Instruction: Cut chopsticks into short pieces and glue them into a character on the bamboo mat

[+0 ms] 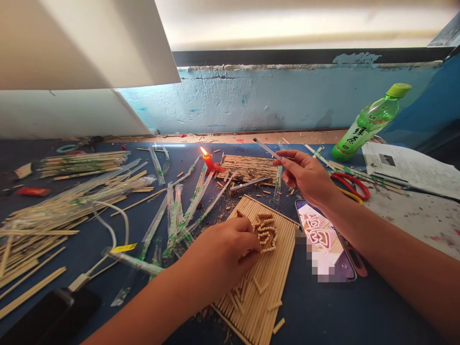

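Observation:
My right hand (305, 175) pinches a thin translucent glue stick (266, 148) with a darkened tip, raised above the table and pointing toward the far left. My left hand (230, 247) is closed over a panel of bamboo sticks (283, 261) laid side by side; whatever its fingers grip is hidden. Beside those fingers, short stick pieces stand as a raised character pattern (265, 232) on the panel. Loose cut stick pieces (259, 286) lie on its near part. A lit red candle (207, 160) stands beyond the panel.
At right, a phone (321, 235) shows a similar character, near red-handled scissors (354, 186) and a green tea bottle (370, 124). Plastic wrappers (176, 211) and bamboo sticks (39, 239) cover the left. Another stick mat (251, 165) lies behind. A cable (111, 225) runs to a black device (53, 311).

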`<state>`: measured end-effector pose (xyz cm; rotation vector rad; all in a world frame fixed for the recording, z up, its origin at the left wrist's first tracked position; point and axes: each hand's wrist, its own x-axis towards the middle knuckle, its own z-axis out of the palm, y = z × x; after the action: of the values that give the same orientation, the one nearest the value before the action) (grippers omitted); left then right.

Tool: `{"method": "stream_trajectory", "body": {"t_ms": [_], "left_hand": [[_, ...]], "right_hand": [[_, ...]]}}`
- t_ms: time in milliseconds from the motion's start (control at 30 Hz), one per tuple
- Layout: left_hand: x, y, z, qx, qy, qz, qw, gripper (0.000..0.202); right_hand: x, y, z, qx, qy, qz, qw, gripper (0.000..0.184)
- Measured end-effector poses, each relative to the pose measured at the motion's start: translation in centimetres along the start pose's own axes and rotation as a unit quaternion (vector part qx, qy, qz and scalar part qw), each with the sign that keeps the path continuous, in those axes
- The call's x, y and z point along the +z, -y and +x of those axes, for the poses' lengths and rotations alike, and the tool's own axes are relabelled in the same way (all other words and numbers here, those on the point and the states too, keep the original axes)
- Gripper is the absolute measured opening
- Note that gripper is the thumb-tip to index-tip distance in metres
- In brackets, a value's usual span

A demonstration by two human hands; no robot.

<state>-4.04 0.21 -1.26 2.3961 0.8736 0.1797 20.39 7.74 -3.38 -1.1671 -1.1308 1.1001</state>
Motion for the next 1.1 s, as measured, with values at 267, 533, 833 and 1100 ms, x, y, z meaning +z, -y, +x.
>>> {"method": "stream_trajectory", "body": {"t_ms": [267,533,833,1100], "left_hand": [[0.10,0.11,0.08,0.007,0.004,0.003,1.000,0.018],[0.12,-0.05,0.07,0.011,-0.005,0.010,1.000,0.019],[0.42,-0.35,0.10,0.005,-0.011,0.017,1.000,0.024],[0.53,-0.48,0.22,0.003,-0.003,0.022,1.000,0.024]], "right_hand": [[-0.14,-0.08,0.01,0.000,0.002,0.000,1.000,0.014],[-0.10,-0.15,0.07,-0.006,0.003,-0.004,1.000,0.014],[-0.20,-0.21,-0.03,-0.006,0.006,-0.007,1.000,0.015],[-0.22,-0.32,0.04,-0.009,0.009,-0.010,1.000,0.016]]}}
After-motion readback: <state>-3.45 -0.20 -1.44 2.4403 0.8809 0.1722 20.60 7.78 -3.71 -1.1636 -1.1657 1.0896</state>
